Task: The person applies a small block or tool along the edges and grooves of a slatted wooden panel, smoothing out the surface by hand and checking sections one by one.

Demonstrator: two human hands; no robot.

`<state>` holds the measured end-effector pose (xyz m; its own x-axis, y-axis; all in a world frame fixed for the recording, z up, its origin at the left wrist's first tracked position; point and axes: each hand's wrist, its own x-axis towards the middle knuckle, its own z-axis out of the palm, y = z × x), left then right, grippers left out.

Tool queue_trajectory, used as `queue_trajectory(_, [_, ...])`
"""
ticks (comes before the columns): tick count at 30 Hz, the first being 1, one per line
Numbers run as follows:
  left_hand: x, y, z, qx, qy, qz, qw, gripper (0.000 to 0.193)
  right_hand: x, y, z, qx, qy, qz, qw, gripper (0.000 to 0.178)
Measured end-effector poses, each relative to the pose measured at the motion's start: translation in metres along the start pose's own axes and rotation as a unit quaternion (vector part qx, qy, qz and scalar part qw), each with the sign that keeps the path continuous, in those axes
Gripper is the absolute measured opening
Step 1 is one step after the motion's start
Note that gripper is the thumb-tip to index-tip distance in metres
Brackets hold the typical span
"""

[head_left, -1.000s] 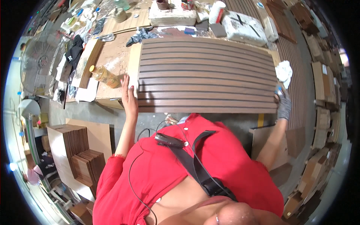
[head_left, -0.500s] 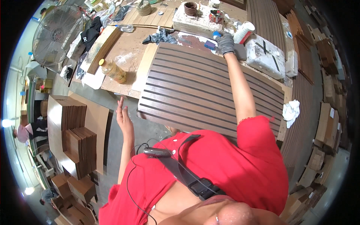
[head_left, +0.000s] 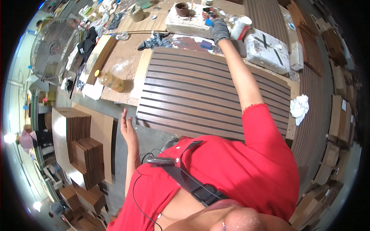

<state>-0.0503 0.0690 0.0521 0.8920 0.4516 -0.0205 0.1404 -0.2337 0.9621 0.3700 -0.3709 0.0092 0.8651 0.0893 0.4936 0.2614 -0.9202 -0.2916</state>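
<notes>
My right hand [head_left: 220, 31], in a grey knit glove, reaches across a brown slatted wood panel [head_left: 216, 84] with dark grooves. Its fingers are closed on a small blue block [head_left: 209, 22], close to a small paint-smeared container [head_left: 210, 12] on a stained white block [head_left: 181, 24]. A white bottle with a red label [head_left: 241, 27] leans just right of the glove. Another blue block [head_left: 206, 44] lies beyond the panel's far edge. Bare and empty, my left hand [head_left: 128, 125] hovers off the panel's near left corner, fingers stretched out.
A yellow-capped bottle [head_left: 110, 81] stands on the workbench left of the panel, with a crumpled dark cloth [head_left: 153, 41] farther back. A white rag [head_left: 299, 108] lies at the right edge. Stacked brown boards [head_left: 84, 150] stand at the left, below a large fan [head_left: 54, 48].
My right hand has moved a little farther out with the blue block, closer to the smeared container. My left hand keeps its open pose. The whole view has shifted slightly.
</notes>
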Motion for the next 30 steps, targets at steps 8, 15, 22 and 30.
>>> queue_trajectory(8, [0.028, -0.008, 0.005, -0.038, -0.064, 0.052, 0.996, 0.039, -0.23, 0.053, -0.19, 0.063, 0.105, 0.12, 0.985, 0.039])
queue_trajectory(15, [0.014, 0.014, 0.022, -0.028, -0.105, 0.108, 0.988, 0.038, -0.405, 0.231, -0.345, -0.181, 0.049, 0.536, 0.823, 0.079])
queue_trajectory(22, [-0.016, 0.027, 0.062, 0.044, -0.065, 0.134, 0.988, 0.036, -0.402, 0.306, -0.335, -0.225, -0.068, 0.621, 0.748, 0.095])
queue_trajectory(30, [-0.039, -0.012, 0.054, 0.124, 0.023, 0.141, 0.982, 0.037, -0.405, 0.384, -0.32, -0.141, 0.132, 0.478, 0.857, 0.047])
